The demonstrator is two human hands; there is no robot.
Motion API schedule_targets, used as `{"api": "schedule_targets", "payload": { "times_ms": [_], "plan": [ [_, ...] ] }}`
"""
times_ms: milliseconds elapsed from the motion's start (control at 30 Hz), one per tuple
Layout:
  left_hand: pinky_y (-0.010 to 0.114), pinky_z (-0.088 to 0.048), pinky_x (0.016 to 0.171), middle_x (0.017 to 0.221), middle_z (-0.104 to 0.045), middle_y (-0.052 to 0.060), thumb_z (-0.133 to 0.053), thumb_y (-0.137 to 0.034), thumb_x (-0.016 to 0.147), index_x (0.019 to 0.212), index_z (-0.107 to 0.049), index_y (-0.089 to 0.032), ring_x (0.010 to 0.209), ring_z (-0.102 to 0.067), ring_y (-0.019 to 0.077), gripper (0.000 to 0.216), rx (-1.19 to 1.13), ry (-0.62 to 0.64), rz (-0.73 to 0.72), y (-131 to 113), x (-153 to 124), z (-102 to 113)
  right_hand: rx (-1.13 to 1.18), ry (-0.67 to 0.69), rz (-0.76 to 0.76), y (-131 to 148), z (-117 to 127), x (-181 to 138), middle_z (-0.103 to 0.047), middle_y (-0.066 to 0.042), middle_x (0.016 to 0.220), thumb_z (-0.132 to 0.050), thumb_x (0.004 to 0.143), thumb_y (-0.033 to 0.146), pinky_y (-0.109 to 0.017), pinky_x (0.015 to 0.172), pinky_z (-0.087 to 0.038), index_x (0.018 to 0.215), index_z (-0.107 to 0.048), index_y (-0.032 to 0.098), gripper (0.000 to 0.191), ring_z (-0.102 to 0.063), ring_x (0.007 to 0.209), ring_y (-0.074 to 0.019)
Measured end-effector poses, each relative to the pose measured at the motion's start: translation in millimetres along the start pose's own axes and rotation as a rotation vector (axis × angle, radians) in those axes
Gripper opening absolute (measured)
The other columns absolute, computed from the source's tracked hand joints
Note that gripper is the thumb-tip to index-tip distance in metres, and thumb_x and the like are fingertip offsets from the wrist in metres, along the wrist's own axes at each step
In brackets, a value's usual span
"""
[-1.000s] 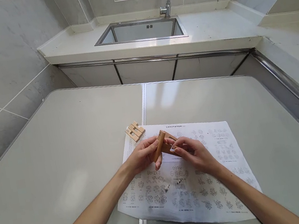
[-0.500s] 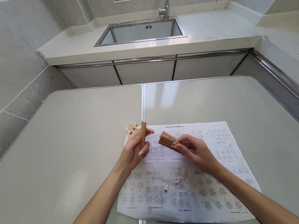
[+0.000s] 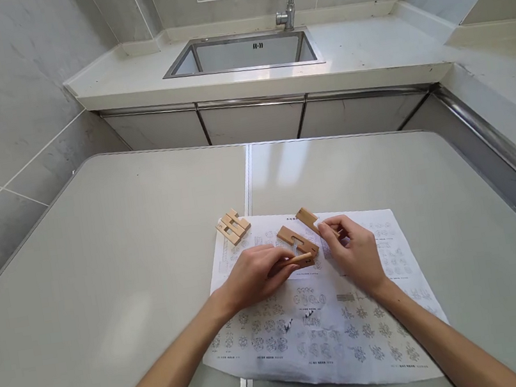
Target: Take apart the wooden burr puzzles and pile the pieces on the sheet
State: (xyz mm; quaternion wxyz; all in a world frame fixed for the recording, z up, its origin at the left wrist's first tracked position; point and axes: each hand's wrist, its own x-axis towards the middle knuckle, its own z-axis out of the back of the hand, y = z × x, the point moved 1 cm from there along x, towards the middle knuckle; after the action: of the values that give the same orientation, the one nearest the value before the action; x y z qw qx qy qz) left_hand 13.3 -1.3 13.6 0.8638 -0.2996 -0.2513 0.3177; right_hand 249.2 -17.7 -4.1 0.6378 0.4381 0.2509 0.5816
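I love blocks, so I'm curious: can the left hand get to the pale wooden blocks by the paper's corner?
Probably yes: nothing stands between the left hand and the pale wooden blocks close by. But it's holding a brown piece, which it may need to put down first.

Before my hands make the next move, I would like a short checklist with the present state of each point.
1. Left hand has a grip on the brown wooden bar: ok.
2. Right hand has a grip on the flat brown wooden strip: ok, at its near end.
3. Strip is lifted off the paper: cannot tell.
4. Slotted brown wooden piece is free of fingers: ok.
5. Pale wooden lattice is apart from both hands: ok.
6. White printed paper sheet is fully uncovered: not ok.
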Motion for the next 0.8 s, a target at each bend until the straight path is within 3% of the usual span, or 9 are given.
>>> {"api": "schedule_targets", "payload": {
  "times_ms": [133,367,800],
  "plan": [
    [0.031,-0.048,0.074,0.084,-0.073,0.007,-0.056,-0.038,0.107,0.101,-0.074,-0.018,0.08,-0.065,0.0206,0.028,0.107,0.007,-0.094,4.2,1.9,2.2,-0.077,-0.003,0.043,-4.5,-0.8,1.2,-0.073,-0.005,0.08,-0.06,0.103,0.052,-0.033,0.061,-0.046,0.09,-0.07,0.022,0.035,-0.061,0.064,-0.0195],
    [0.034,-0.048,0.079,0.086,-0.074,0.008,-0.057,-0.037,0.107,0.093,-0.072,-0.018,0.083,-0.061,0.0213,0.028,0.11,0.072,-0.16,4.8,2.1,2.7,-0.161,0.021,0.064,-8.5,-2.8,-0.9,-0.072,-0.004,0.08,-0.057,0.105,0.051,-0.033,0.064,-0.047,0.093,-0.069,0.022,0.033,-0.061,0.063,-0.0191],
    [0.032,-0.048,0.081,0.089,-0.072,0.007,-0.059,-0.04,0.106,0.1,-0.072,-0.018,0.087,-0.062,0.021,0.026,0.124,0.066,-0.125,5.7,2.6,1.9,-0.178,0.068,0.102,-9.2,-4.0,-2.1,-0.074,-0.005,0.088,-0.057,0.106,0.046,-0.035,0.068,-0.048,0.098,-0.07,0.022,0.028,-0.065,0.073,-0.0214]
  ]
}}
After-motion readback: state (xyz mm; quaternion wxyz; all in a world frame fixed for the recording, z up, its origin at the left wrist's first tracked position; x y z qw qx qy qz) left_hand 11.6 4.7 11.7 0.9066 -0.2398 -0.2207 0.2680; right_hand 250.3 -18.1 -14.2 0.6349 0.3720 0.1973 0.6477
